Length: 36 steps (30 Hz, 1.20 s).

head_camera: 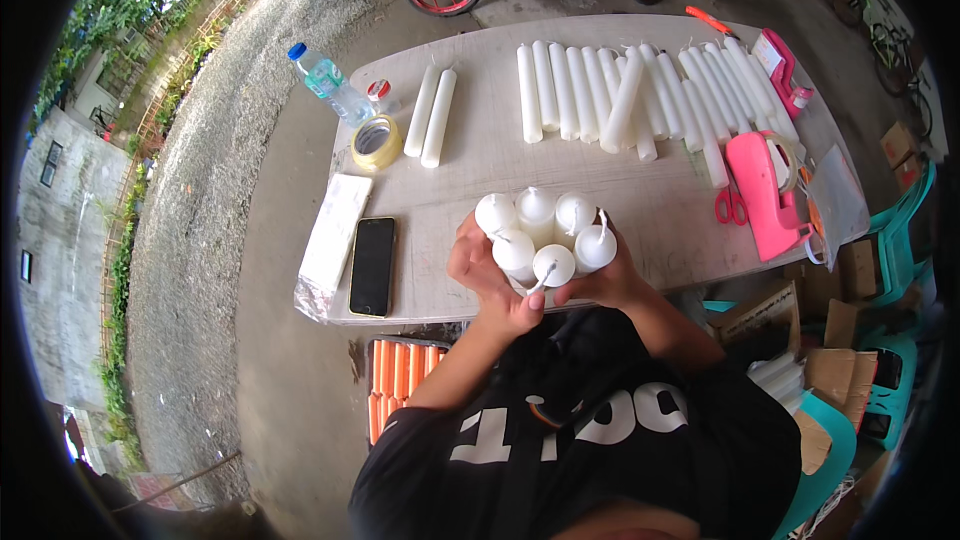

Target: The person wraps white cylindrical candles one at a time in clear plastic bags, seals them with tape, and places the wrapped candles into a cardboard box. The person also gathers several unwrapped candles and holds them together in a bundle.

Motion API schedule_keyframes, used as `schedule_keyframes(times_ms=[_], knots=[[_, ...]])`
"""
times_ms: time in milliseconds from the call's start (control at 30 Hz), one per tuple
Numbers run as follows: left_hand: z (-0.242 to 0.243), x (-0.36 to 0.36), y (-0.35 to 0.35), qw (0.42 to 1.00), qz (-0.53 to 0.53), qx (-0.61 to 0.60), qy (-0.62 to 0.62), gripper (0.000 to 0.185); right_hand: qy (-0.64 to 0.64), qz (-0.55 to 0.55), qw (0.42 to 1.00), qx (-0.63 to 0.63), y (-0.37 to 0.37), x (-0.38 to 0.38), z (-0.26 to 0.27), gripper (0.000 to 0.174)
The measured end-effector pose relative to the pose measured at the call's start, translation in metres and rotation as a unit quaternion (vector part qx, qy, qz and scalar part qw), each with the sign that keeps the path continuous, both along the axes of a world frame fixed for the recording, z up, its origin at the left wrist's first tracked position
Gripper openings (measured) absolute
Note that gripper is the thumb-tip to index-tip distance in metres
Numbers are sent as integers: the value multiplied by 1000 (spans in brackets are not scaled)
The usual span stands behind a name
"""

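Observation:
Several white candles (535, 211) stand upright in a bunch between my hands, wick ends towards me, near the table's front edge. My left hand (491, 274) wraps the bunch from the left, its thumb at the front. From the right, my right hand (611, 274) closes round the same bunch. Two white candles (438, 117) lie side by side on the table (480, 165), beyond the bunch and to the left. A long row of white candles (568, 90) lies at the back right, one candle (624, 101) slanting on top. The lower ends of the held candles are hidden.
At the left are a water bottle (328, 82), a tape roll (376, 142), a plastic packet (334, 236) and a phone (373, 266). A pink tape dispenser (757, 195) and red-handled scissors (730, 207) lie at the right. Orange candles (397, 371) fill a tray below the table.

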<state>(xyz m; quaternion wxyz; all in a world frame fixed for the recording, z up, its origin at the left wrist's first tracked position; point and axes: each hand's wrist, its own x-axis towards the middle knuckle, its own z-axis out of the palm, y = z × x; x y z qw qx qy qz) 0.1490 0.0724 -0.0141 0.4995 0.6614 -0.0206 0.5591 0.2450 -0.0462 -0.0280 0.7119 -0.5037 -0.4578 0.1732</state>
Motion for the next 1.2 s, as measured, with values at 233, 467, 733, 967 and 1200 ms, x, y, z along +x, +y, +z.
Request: schedule_keyframes(times_ms=[233,467,733,967,1200], knots=[[-32,21,14,990,17,115,-76,100,-11,10,1000,-15,2,2,6,91],[-50,29,-14,995,29,88,-43,99,0,9,1000,-19,1,1,5,87],[-9,6,-21,994,94,-15,49,99,55,61,996,-43,-1,5,0,91],[-7,-4,-33,989,81,-97,82,100,80,111,988,-66,-2,3,11,93],[-49,-8,-27,995,71,-64,36,102,-44,79,995,-45,0,5,4,91]])
